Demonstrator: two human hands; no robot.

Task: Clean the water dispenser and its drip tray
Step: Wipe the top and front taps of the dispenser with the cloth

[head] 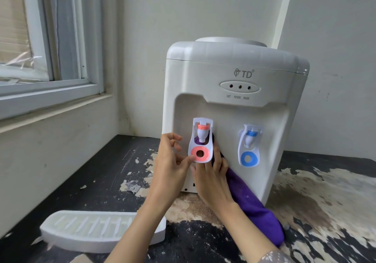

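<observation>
A white tabletop water dispenser point(234, 75) stands on a dark, peeling table. It has a red-ringed tap point(201, 140) on the left and a blue-ringed tap point(249, 145) on the right. My left hand point(171, 161) pinches the lower edge of the red tap's lever with thumb and finger. My right hand point(213, 177) presses a purple cloth point(256, 207) against the dispenser's front behind and below the red tap. The cloth hangs down to the table. The white slotted drip tray point(97, 232) lies detached on the table at the lower left.
A window with a grey frame point(50, 92) and a sill runs along the left wall. The worn table surface point(325, 201) shows pale patches to the right of the dispenser. White walls stand close behind the dispenser.
</observation>
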